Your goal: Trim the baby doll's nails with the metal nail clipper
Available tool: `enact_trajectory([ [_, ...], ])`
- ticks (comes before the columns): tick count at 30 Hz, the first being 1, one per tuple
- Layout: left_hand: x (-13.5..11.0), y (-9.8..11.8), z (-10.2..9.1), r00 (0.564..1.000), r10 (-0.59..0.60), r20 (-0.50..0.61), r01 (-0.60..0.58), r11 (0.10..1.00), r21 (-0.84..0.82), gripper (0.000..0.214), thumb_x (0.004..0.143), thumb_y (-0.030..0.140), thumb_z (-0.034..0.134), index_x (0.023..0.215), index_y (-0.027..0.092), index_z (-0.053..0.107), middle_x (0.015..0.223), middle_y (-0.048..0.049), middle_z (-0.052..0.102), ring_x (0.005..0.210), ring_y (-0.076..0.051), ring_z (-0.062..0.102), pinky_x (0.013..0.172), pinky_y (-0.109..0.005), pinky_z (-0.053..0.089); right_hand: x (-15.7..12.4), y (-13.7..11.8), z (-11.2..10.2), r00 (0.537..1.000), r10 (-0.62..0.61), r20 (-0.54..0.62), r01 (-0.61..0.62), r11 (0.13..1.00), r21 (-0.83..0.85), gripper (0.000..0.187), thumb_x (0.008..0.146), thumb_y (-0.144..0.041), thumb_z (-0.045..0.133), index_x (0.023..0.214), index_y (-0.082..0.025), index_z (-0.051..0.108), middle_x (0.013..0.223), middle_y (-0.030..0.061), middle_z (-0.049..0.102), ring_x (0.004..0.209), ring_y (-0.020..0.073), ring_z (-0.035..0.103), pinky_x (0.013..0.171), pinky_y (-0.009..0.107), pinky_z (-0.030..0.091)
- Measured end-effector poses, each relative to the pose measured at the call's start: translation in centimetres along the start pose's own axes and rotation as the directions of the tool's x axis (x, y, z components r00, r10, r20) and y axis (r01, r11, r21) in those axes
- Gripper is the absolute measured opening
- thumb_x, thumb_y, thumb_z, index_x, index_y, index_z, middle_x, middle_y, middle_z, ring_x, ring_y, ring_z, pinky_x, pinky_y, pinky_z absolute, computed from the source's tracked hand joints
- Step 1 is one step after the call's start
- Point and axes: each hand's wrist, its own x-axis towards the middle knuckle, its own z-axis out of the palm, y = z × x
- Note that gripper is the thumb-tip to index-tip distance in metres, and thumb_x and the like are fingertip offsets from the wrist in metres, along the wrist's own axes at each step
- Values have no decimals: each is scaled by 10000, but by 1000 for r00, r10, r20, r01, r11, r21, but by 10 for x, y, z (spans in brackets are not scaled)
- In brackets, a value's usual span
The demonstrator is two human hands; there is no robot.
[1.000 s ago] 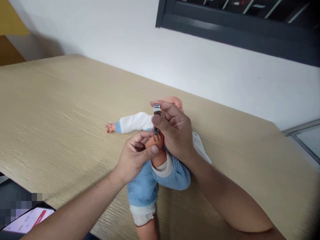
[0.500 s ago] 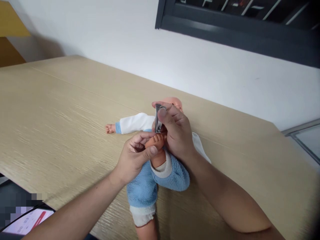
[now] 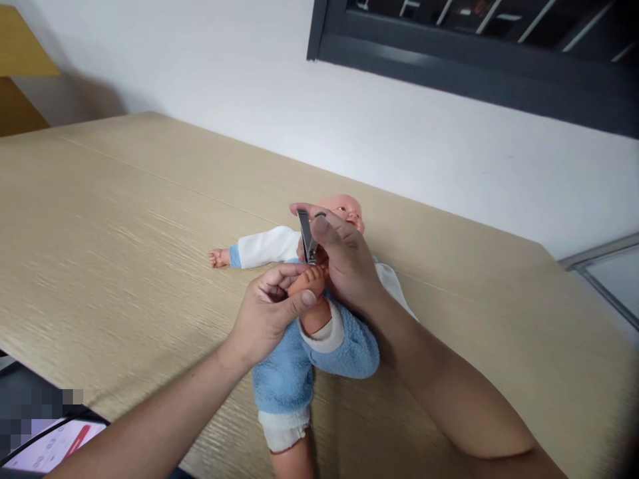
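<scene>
A baby doll in blue fleece trousers and a white top with blue cuffs lies on its back on the table. My left hand is closed round the doll's raised foot, thumb on the near side. Silver nail clippers are gripped between the thumb and fingers of my right hand, their lower end close to the doll's toes. Whether the jaws touch a toe I cannot tell. My right hand hides part of the doll's chest and face.
The wooden table runs back to a white wall with a dark-framed window. At the lower left edge is a lit screen. A metal-framed piece stands at the right, a yellow object at the far left.
My right hand and the clippers have shifted slightly left, and the clippers' upper end tilts further left. More of the doll's face shows. My left hand keeps its hold on the foot.
</scene>
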Motion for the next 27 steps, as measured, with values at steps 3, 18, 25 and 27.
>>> enact_trajectory([
  [3, 0, 1, 1, 1000, -7, -14, 7, 1000, 2, 341, 753, 365, 982, 1010, 212, 820, 941, -24, 836, 858, -127, 770, 824, -204, 575, 1, 1, -2, 999, 28, 32, -27, 999, -20, 545, 958, -650, 681, 1297, -224, 699, 742, -4, 639, 641, 117, 539, 591, 246, 425],
  [18, 1, 2, 5, 998, -48, -45, 45, 997, -61, 360, 653, 288, 1036, 927, 220, 813, 895, 3, 843, 802, -100, 753, 759, -173, 572, 1, -1, -4, 993, 70, 95, -66, 997, -42, 476, 951, -626, 705, 1255, -260, 725, 770, 1, 637, 671, 132, 542, 629, 278, 416],
  [25, 0, 2, 6, 998, -43, -53, 39, 997, -60, 351, 672, 319, 1027, 930, 223, 811, 880, 4, 841, 796, -105, 760, 758, -175, 572, 1, 0, -2, 996, 58, 69, -56, 998, -29, 487, 952, -632, 690, 1244, -243, 721, 746, -4, 625, 652, 125, 522, 624, 269, 415],
  [27, 0, 1, 6, 997, -48, -63, 45, 997, -55, 343, 683, 336, 1022, 929, 221, 813, 901, 0, 846, 797, -105, 762, 767, -180, 577, 1, -1, -2, 996, 63, 69, -61, 998, -25, 468, 946, -621, 706, 1229, -249, 717, 744, -9, 624, 655, 127, 523, 624, 269, 412],
])
